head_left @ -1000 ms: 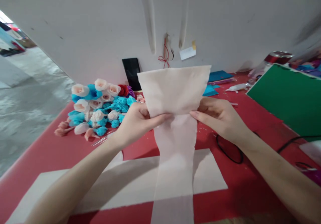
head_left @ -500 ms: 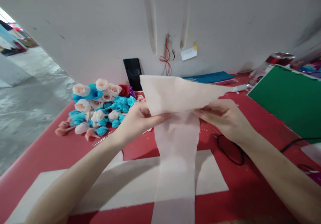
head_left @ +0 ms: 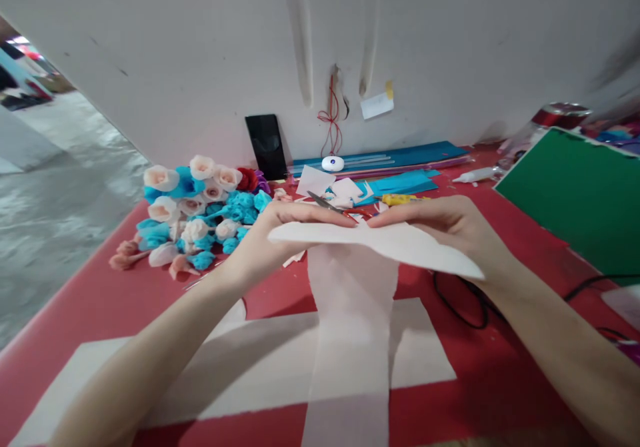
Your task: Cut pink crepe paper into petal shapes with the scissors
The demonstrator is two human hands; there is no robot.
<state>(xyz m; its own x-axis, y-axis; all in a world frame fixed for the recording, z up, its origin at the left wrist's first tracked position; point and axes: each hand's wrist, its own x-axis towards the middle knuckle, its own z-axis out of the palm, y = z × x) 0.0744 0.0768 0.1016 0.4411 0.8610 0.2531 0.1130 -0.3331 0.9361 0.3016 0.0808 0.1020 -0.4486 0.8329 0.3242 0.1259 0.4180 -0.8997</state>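
Observation:
A long pale pink strip of crepe paper (head_left: 353, 340) runs from the near table edge up to my hands, its far end folded toward me. My left hand (head_left: 295, 223) grips the fold from the left, thumb along the top. From the right, my right hand (head_left: 435, 223) pinches the same fold, and the two thumbs nearly meet. The fingers beneath are partly hidden by the paper. Under the strip, another pale paper piece (head_left: 250, 367) lies crosswise on the red table (head_left: 270, 427). Scissors (head_left: 325, 203) with red handles lie just beyond my hands.
Crepe paper flowers (head_left: 200, 213) in white, blue and pink are heaped at the left. A black phone (head_left: 265, 147) leans on the wall. Blue paper (head_left: 400, 183), a yellow tube (head_left: 400, 199) and a white glue bottle (head_left: 475, 175) lie behind. A green board (head_left: 575, 200) stands right, near a black cable (head_left: 460, 310).
The paper's upper end, which stood up above my hands, has been folded down toward me. My thumbs have moved together over the fold, and the scissors and scraps behind now show.

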